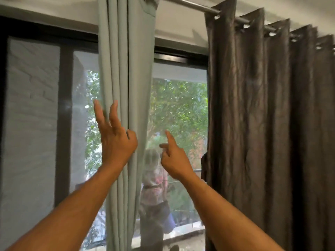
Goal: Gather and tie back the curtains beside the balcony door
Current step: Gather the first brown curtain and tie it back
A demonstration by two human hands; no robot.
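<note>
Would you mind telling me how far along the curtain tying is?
Done: the light green curtain hangs bunched into narrow folds. In hand: the left hand pinches its folds while the right hand hovers open beside it. Left: no tie is visible, and the brown curtain hangs untied.

I am looking at a room in a home, up on an upper storey. A metal curtain rod (183,1) carries a pale green curtain (125,69) and a brown eyelet curtain (262,105) over a dark-framed sliding balcony door (63,109), with treetops (179,105) outside.
</note>
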